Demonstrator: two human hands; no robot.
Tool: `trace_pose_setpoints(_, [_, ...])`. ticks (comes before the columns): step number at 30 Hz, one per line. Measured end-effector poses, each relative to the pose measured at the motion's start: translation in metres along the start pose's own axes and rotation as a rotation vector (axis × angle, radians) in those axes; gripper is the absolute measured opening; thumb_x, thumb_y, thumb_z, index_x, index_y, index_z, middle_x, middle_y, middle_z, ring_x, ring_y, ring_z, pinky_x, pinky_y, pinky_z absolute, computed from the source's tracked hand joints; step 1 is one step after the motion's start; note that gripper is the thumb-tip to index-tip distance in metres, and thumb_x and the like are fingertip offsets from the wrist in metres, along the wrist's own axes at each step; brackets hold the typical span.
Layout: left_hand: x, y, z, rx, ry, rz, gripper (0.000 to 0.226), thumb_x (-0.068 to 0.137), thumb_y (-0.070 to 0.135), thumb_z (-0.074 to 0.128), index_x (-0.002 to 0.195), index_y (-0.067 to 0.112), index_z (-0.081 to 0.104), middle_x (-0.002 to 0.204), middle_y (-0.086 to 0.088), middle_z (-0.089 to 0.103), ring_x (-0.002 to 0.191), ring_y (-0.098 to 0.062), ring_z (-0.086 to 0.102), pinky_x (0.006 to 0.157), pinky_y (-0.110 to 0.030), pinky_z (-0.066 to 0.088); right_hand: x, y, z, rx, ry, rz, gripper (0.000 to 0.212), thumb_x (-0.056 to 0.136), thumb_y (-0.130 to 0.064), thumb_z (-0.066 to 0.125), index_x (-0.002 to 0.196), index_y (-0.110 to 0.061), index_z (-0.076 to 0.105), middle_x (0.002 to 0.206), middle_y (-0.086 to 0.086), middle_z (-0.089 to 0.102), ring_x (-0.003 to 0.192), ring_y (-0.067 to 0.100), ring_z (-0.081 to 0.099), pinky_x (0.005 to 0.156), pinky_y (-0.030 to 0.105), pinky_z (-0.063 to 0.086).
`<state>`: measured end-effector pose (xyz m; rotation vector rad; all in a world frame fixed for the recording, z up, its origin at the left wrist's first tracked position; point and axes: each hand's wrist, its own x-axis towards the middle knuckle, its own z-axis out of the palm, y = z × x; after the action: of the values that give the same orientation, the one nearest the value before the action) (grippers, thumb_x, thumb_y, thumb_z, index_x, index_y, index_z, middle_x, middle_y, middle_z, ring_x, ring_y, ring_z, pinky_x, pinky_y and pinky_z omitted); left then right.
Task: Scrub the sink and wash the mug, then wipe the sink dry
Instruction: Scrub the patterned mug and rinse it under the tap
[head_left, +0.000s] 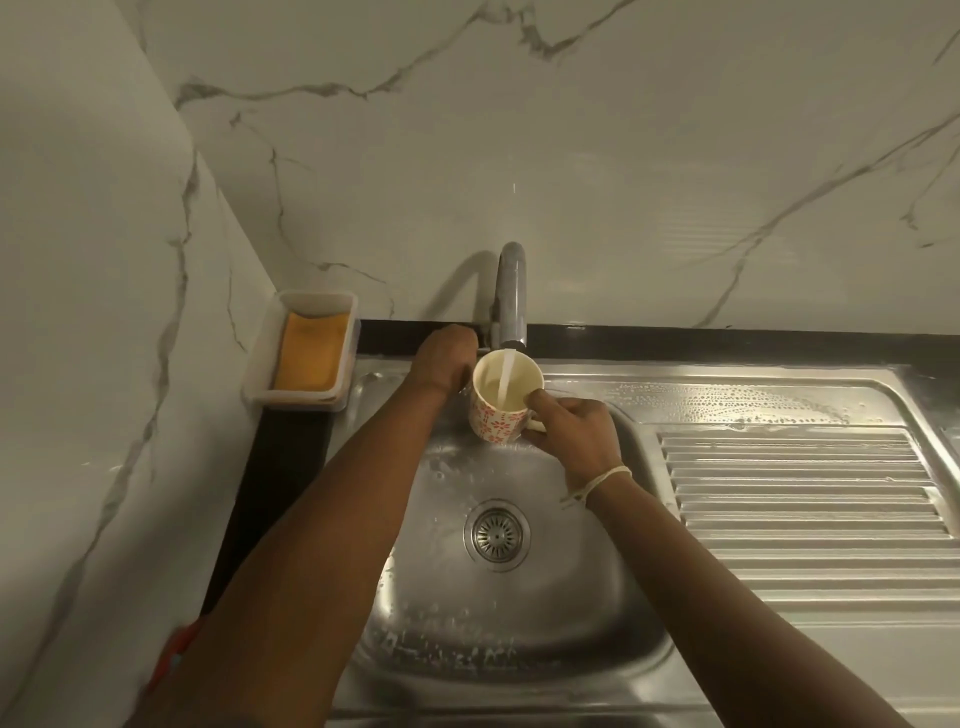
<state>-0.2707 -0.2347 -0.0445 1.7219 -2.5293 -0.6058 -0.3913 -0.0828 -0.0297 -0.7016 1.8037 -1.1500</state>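
Observation:
A white mug (493, 415) with a red flower pattern hangs upright over the steel sink (467, 613), right under the tap spout (511, 296). Water streams from the spout into the mug. My right hand (571, 426) grips the mug by its handle side. My left hand (444, 358) is closed on the tap handle behind and left of the mug; the handle itself is hidden by the hand. The sink bowl is wet with soapy streaks, and its drain (496, 532) sits in the middle.
A white plastic holder (260, 374) with an orange sponge (309, 353) stands at the left on the black counter edge. A ribbed steel drainboard (805, 499), wet with suds at its back, lies right of the bowl. Marble wall panels rise behind and to the left.

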Motion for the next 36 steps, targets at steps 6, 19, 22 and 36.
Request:
trace_pose_setpoints(6, [-0.002,0.001,-0.002,0.038,-0.005,0.023,0.018,0.093,0.017,0.057,0.082,0.006,0.067,0.086,-0.013,0.069,0.072,-0.026,0.06,0.063,-0.032,0.042,-0.003,0.002,0.0,0.03,-0.001,0.012,0.021,0.086,-0.026,0.071,0.076,-0.008,0.076,0.077,0.008,0.076,0.081,0.027,0.074,0.08,0.044,0.062])
trace_pose_setpoints(19, [0.005,0.002,-0.002,0.093,0.015,0.051,0.02,0.096,0.021,0.056,0.094,0.005,0.069,0.093,-0.013,0.07,0.085,-0.029,0.067,0.067,-0.033,0.046,-0.002,0.009,-0.001,0.061,-0.001,0.007,0.019,0.089,-0.027,0.072,0.081,-0.01,0.076,0.084,0.01,0.076,0.081,0.022,0.075,0.079,0.041,0.063])
trace_pose_setpoints(22, [0.005,0.002,-0.001,0.101,0.004,0.04,0.018,0.095,0.018,0.057,0.092,0.005,0.069,0.092,-0.013,0.069,0.083,-0.028,0.066,0.067,-0.033,0.046,0.001,0.013,0.0,0.042,0.005,0.005,0.032,0.088,-0.027,0.072,0.088,0.004,0.074,0.083,0.015,0.075,0.08,0.026,0.075,0.08,0.044,0.062])
trace_pose_setpoints(36, [0.006,-0.002,-0.001,0.145,0.019,0.092,0.018,0.095,0.016,0.056,0.087,0.004,0.067,0.086,-0.013,0.067,0.075,-0.025,0.063,0.064,-0.031,0.043,-0.005,0.011,0.003,0.04,0.008,-0.088,0.054,0.089,-0.028,0.073,0.04,-0.021,0.052,0.062,0.024,0.057,0.081,0.044,0.069,0.074,0.035,0.062])
